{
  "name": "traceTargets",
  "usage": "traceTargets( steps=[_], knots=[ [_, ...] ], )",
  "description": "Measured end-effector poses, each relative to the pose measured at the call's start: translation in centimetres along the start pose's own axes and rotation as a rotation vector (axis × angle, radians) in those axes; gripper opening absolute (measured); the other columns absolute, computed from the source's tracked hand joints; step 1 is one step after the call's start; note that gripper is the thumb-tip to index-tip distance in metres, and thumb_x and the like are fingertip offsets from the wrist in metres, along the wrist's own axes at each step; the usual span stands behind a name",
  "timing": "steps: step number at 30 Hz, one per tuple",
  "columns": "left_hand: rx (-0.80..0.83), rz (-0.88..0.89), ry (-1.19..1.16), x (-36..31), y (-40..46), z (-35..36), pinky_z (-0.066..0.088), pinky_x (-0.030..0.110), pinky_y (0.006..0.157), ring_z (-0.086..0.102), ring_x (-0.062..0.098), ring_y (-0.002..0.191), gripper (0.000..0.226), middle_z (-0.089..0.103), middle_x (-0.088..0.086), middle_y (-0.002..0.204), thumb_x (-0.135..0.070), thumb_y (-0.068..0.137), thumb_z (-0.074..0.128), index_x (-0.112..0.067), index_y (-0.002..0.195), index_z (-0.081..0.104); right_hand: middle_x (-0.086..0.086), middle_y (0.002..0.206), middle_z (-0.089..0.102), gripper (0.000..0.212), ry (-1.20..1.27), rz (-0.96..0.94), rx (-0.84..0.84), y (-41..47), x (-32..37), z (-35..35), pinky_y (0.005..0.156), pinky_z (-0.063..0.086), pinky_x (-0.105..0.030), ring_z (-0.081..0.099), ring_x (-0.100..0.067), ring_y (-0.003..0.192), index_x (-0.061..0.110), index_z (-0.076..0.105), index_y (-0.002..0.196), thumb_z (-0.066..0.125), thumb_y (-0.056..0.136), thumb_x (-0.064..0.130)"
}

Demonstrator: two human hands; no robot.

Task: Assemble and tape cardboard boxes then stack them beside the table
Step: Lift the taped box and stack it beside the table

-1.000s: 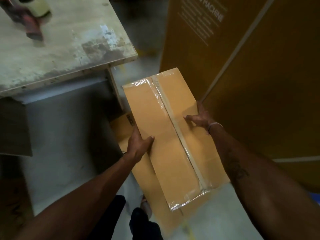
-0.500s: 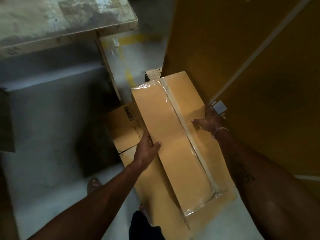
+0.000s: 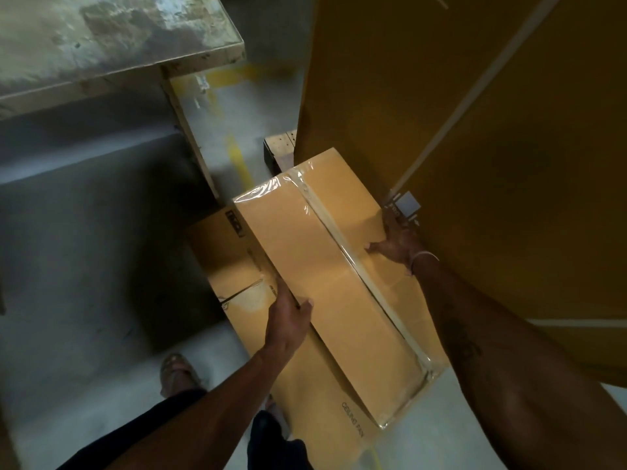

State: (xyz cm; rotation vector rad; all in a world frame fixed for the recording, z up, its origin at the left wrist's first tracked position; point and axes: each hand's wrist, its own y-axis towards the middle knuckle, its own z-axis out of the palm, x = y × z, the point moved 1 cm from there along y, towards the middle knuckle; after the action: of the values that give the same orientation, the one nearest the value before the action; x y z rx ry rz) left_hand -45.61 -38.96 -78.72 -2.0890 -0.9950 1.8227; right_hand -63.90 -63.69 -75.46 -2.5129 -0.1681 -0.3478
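Holding the taped box (image 3: pixel 325 273) by its long sides, the left hand (image 3: pixel 288 320) clamps the near-left edge, thumb on top, and the right hand (image 3: pixel 397 244) clasps the far-right edge. Beneath both grips lies another box (image 3: pixel 230 259); beyond the left one stands the surface (image 3: pixel 112 45).

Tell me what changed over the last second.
The taped box has come down beside the table, nearer the box below and the tall carton. The tape dispenser has left view. Left hand and right hand still grip its long edges.
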Motion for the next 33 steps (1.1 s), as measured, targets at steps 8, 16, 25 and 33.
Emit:
traceTargets(
  steps=[8, 16, 25, 33],
  knots=[
    [0.034, 0.023, 0.047, 0.4, -0.2, -1.6, 0.044, 0.046, 0.117, 0.055, 0.024, 0.135, 0.086, 0.058, 0.011, 0.146, -0.018, 0.098, 0.070, -0.015, 0.165, 0.015, -0.017, 0.173, -0.007, 0.124, -0.108, 0.014, 0.100, -0.7, 0.7, 0.9, 0.128, 0.019, -0.046, 0.007, -0.041, 0.159, 0.022, -0.013, 0.166, 0.079, 0.087, 0.050],
    [0.116, 0.077, 0.238, -4.4, -2.2, -5.2, 0.043, 0.031, 0.104, 0.054, 0.029, 0.137, 0.079, 0.053, 0.009, 0.151, -0.020, 0.102, 0.064, -0.018, 0.163, 0.015, -0.011, 0.173, -0.018, 0.106, -0.199, -0.037, 0.135, -6.2, 4.5, 0.5, 0.129, 0.007, -0.045, -0.008, -0.038, 0.160, 0.018, -0.012, 0.166, 0.069, 0.099, 0.038],
    [-0.044, 0.359, 0.617, -15.2, -8.8, -18.1, -0.005, 0.050, 0.129, -0.021, 0.028, 0.157, 0.089, -0.021, 0.012, 0.171, -0.035, 0.105, 0.055, -0.013, 0.165, -0.007, -0.006, 0.174, -0.015, 0.105, -0.144, -0.275, -0.085, -16.2, 17.6, -7.1, 0.128, 0.004, -0.051, -0.012, -0.035, 0.160, 0.024, -0.006, 0.167, 0.064, 0.096, 0.055],
    [-0.353, 0.418, 0.588, -20.3, -15.8, -34.6, 0.001, 0.056, 0.129, -0.016, 0.031, 0.156, 0.089, -0.016, 0.014, 0.169, -0.049, 0.098, 0.044, -0.004, 0.165, 0.007, -0.002, 0.175, -0.013, 0.104, -0.027, -0.658, -0.162, -23.3, 35.6, -12.0, 0.130, 0.004, -0.054, -0.015, -0.030, 0.160, 0.027, -0.004, 0.167, 0.061, 0.094, 0.062]
  ],
)
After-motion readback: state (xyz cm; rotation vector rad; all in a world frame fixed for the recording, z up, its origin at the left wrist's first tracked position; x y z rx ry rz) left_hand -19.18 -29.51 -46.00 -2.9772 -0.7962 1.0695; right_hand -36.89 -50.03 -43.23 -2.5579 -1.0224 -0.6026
